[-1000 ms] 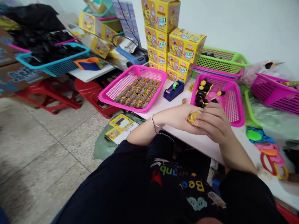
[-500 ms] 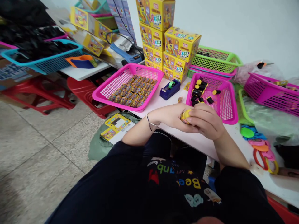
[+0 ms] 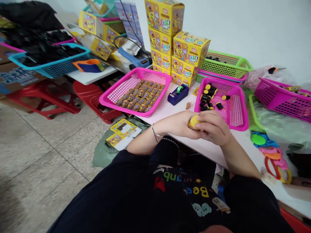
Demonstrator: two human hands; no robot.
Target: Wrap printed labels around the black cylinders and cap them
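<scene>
Over the table's front edge my two hands meet around a small yellow-capped cup (image 3: 193, 122). My left hand (image 3: 180, 124) is closed around its body, most of which is hidden. The fingers of my right hand (image 3: 215, 127) press on the yellow cap from the right. Just beyond the hands lies a pink basket (image 3: 234, 113) with several black cups with yellow caps (image 3: 206, 95). To the left, another pink basket (image 3: 107, 98) holds rows of small cups with printed wraps (image 3: 141, 97).
A blue tape dispenser (image 3: 178, 94) stands between the baskets, with a small printed piece (image 3: 188, 105) near it. Yellow boxes (image 3: 191, 48) are stacked behind. Scissors (image 3: 277, 168) lie at the right. A blue heat gun (image 3: 132, 58) rests at the back left, and red stools (image 3: 94, 103) stand below.
The view has shifted slightly, so the surroundings sit a little lower and further right. Both hands stay on the cup, and a little more of its yellow cap shows.
</scene>
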